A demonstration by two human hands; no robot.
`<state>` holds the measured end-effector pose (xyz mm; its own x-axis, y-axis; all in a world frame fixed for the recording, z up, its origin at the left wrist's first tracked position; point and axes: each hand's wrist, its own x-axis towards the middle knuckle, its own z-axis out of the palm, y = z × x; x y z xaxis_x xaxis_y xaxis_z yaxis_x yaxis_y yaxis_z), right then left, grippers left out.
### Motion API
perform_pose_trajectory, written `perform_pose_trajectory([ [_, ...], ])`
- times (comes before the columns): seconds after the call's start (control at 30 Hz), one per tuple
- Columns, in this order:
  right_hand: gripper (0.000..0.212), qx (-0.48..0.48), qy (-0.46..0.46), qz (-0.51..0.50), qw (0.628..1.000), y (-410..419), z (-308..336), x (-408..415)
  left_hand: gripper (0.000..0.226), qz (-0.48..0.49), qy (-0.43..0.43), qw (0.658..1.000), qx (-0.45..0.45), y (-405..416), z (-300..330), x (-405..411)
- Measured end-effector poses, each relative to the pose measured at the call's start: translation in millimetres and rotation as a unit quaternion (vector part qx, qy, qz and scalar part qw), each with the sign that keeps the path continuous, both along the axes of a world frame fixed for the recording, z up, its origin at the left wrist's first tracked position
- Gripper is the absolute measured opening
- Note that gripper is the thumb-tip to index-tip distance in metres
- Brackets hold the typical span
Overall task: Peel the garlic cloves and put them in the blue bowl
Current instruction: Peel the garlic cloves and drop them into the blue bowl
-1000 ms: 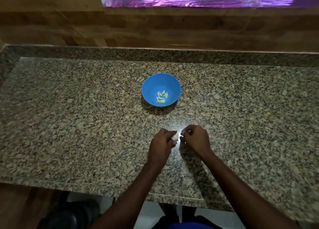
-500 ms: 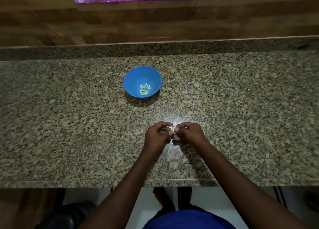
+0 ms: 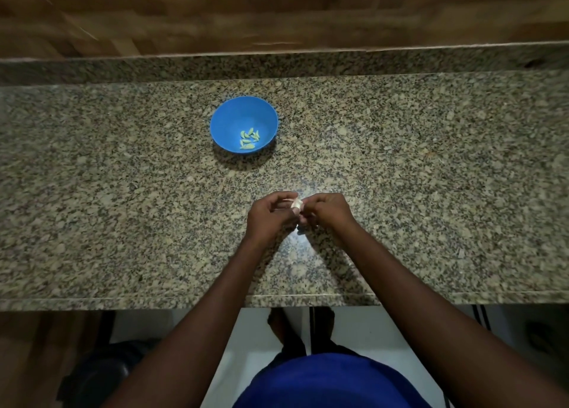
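A blue bowl [image 3: 228, 115] stands on the granite counter, a little left of centre, with several peeled pale garlic cloves [image 3: 249, 138] in its bottom. Nearer to me, both hands meet over the counter. My left hand [image 3: 269, 218] and my right hand [image 3: 328, 213] pinch one whitish garlic clove [image 3: 297, 204] between their fingertips. Papery skin shows on the clove; most of it is hidden by my fingers.
The speckled granite counter [image 3: 431, 176] runs the full width, with a raised back ledge and a wooden wall [image 3: 277, 10] behind. Its front edge [image 3: 154, 303] lies just below my forearms. The floor and dark shapes lie under the counter.
The camera has tilted down, so the purple strip at the top has left the view. My hands came closer together around the clove and have lifted slightly off the counter.
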<state>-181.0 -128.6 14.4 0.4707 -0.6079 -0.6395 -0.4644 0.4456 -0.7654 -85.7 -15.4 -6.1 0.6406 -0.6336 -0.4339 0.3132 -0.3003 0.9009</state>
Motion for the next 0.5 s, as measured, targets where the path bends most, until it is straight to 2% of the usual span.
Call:
perform_pose_trajectory([
  [0.23,0.012,-0.105,0.025,0.031,0.994,3.7,-9.7,6.9,0.029,0.041,0.089,0.995,0.000,-2.0,-0.6,-0.5],
  [0.5,0.009,-0.042,-0.010,0.066,0.997,0.2,-7.7,7.8,0.030,0.033,0.122,0.992,0.008,1.7,-12.3,14.3],
])
